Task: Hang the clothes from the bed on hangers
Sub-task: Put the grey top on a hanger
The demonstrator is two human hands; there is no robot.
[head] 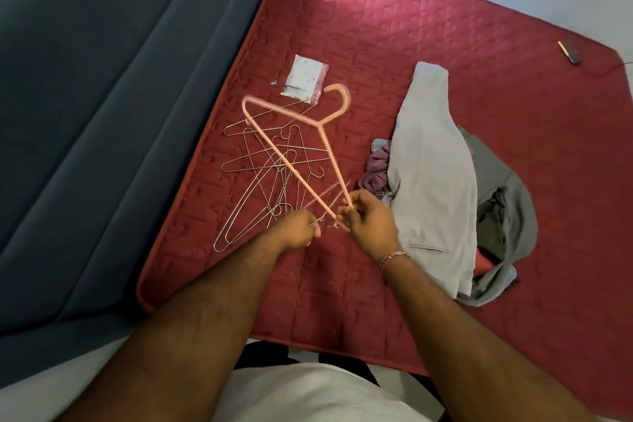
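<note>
Right hand (371, 223) pinches the pink hanger (291, 144) by its corner, frame center; left hand (298, 228) pinches a wire hanger (320, 223). Looks light and stiff, so I'd grip it nearer the hook.

Both hands' fingers (346, 216) curled, pinching.

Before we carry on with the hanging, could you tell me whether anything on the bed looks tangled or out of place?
Yes. The wire hangers lie in a crossed, overlapping jumble on the red bed cover. The pink hanger, held at one corner by the right hand, crosses over them, while the left hand pinches a wire.
</note>
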